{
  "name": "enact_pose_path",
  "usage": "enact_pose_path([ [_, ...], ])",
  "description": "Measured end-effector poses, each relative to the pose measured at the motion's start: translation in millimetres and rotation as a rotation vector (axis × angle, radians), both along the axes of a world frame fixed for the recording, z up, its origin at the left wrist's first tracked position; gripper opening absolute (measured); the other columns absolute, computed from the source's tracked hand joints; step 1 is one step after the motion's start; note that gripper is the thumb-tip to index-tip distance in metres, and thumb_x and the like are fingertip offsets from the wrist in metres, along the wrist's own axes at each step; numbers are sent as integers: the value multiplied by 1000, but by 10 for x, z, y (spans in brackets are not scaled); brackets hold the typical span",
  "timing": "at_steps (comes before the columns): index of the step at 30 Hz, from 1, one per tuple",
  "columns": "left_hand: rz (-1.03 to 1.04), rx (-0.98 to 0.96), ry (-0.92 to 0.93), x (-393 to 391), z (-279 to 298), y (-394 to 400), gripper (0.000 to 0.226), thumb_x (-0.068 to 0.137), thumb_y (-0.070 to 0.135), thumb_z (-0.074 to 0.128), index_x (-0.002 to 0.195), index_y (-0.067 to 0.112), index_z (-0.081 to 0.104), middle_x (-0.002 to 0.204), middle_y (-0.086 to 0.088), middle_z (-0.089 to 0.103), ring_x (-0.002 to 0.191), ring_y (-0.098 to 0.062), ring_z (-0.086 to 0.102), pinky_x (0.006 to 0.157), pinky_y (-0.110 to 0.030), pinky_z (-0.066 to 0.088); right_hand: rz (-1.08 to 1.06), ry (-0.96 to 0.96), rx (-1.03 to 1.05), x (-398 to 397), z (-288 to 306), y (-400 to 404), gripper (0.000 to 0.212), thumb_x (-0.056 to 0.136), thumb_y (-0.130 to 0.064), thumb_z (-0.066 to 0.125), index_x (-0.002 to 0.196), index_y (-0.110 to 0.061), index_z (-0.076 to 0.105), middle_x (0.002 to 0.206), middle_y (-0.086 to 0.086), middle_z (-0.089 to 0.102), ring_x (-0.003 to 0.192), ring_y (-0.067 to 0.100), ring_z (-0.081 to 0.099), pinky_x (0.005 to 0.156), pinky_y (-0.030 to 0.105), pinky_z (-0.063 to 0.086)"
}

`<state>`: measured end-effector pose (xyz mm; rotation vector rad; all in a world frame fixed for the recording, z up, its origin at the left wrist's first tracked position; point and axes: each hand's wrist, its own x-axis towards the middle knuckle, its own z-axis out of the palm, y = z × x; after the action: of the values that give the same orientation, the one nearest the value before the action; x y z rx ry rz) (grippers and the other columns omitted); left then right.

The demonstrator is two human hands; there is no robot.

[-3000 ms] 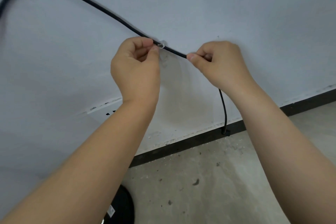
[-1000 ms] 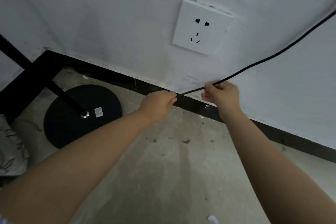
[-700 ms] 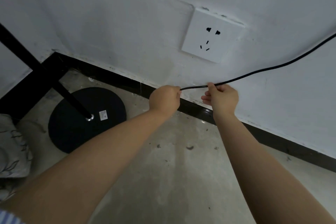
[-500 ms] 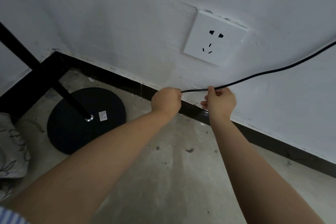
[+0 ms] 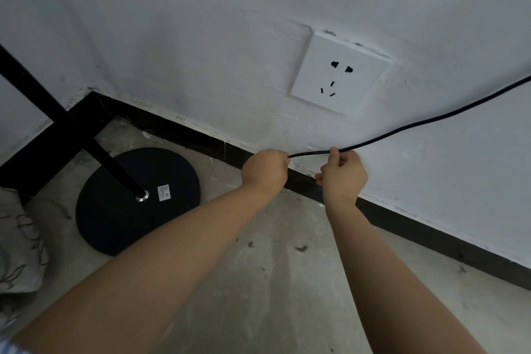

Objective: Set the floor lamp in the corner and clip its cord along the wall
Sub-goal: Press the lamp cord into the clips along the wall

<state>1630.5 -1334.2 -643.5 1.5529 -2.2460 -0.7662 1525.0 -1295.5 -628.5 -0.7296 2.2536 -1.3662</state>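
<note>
We begin with the rough white-painted wall (image 5: 201, 37), which fills most of the view and meets a second wall at the left in a corner. Below it runs the black skirting strip (image 5: 431, 238), and under that the bare grey concrete floor (image 5: 273, 282), speckled with debris.

In that corner stands the floor lamp, its round flat black base (image 5: 115, 218) resting on the floor and its slim black pole (image 5: 57, 112) rising out of frame to the upper left. We judge the first half of the task done: the lamp sits in the corner.

On the wall to the right is the white square socket plate (image 5: 342, 75), with nothing plugged into it.

The thin black cord (image 5: 431, 119) comes in from the right edge, sags down across the wall below the socket, and ends between our hands just above the skirting. Our left hand (image 5: 265, 169) is curled into a fist around the cord's near end; what lies inside the fist we cannot tell. Our right hand (image 5: 343, 172) pinches the cord between thumb and forefinger, the other fingers folded.

Between the hands, a small pale mark on the wall (image 5: 313, 148) may be a clear clip, but it is too faint to say.

So the clipping seems part-way: this low stretch hangs loose from the wall and looks yet to be fixed, and the run towards the lamp base is left.
</note>
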Motion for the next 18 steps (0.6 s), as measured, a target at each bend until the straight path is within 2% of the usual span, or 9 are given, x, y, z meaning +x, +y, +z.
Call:
enact_pose_path([
  [4,54,-35,82,25,-11,61,29,96,15,43,83,-2,62,84,-23,66,75,-34,57,56,-28,29,13,-114,-32,-13,-7,-3,17,93,-18,43,81,-7,49,58,2,51,44,12,53,34,13,48],
  [6,61,-47,107,20,-32,95,27,95,15,43,85,-3,62,85,-23,66,78,-35,58,57,-27,29,18,-136,-48,-19,-7,-5,16,93,-17,43,82,-6,50,58,2,51,42,10,53,32,9,45],
  [9,88,-34,143,-14,-62,97,27,95,14,43,86,-4,62,89,-25,65,82,-36,58,59,-31,35,37,-124,-55,-13,-22,8,16,92,-17,45,81,-6,50,58,0,51,40,9,52,32,9,44],
  [11,100,-29,152,-42,-76,97,28,96,13,42,89,-5,62,91,-25,65,83,-36,58,61,-32,38,70,-74,-50,-3,-34,15,16,92,-19,45,84,-6,52,60,0,51,44,12,52,38,13,48],
  [13,111,-35,159,-55,-87,109,28,96,12,41,90,-6,62,92,-26,64,83,-36,58,61,-30,35,108,-8,-20,16,-41,17,19,92,-21,45,89,-4,53,63,2,52,45,16,52,55,29,55],
  [15,114,-62,165,-59,-99,116,26,96,11,42,92,-5,63,93,-26,65,84,-36,58,64,-32,40,102,-15,-17,25,-39,9,18,93,-21,44,86,-6,51,65,3,53,44,16,51,63,39,54],
  [18,110,-126,126,-64,-114,118,24,95,11,44,99,1,65,94,-21,67,87,-35,59,76,-36,43,101,-55,-20,18,-42,4,17,93,-21,44,80,-11,47,60,-3,50,40,13,51,53,33,53],
])
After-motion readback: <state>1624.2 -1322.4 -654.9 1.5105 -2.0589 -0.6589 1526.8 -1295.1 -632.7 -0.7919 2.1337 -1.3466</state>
